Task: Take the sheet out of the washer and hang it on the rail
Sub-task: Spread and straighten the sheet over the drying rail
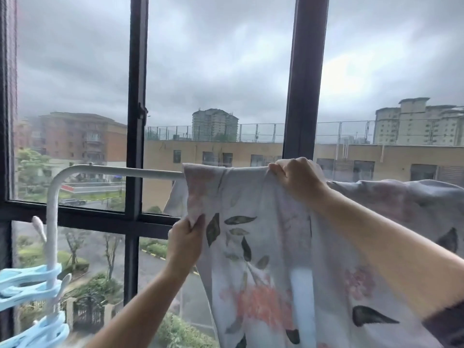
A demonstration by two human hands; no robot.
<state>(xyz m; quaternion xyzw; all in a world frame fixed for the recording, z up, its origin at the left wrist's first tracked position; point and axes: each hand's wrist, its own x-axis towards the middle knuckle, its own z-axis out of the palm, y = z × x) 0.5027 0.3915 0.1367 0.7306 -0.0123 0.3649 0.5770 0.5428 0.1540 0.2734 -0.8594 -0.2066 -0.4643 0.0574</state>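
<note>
A pale grey sheet [273,247] printed with dark leaves and pink flowers hangs draped over a white rail [120,171] in front of the window. My right hand [293,178] grips the sheet's top fold where it lies over the rail. Lower down, my left hand [187,243] pinches the sheet's left edge below the rail. More of the sheet bunches over the rail to the right [401,197]. The washer is not in view.
The rail bends down at its left end into a white upright post [52,222]. Light blue plastic hangers and clips [30,282] hang on that post at lower left. Dark window frames [136,109] stand just behind the rail, with buildings and a street outside.
</note>
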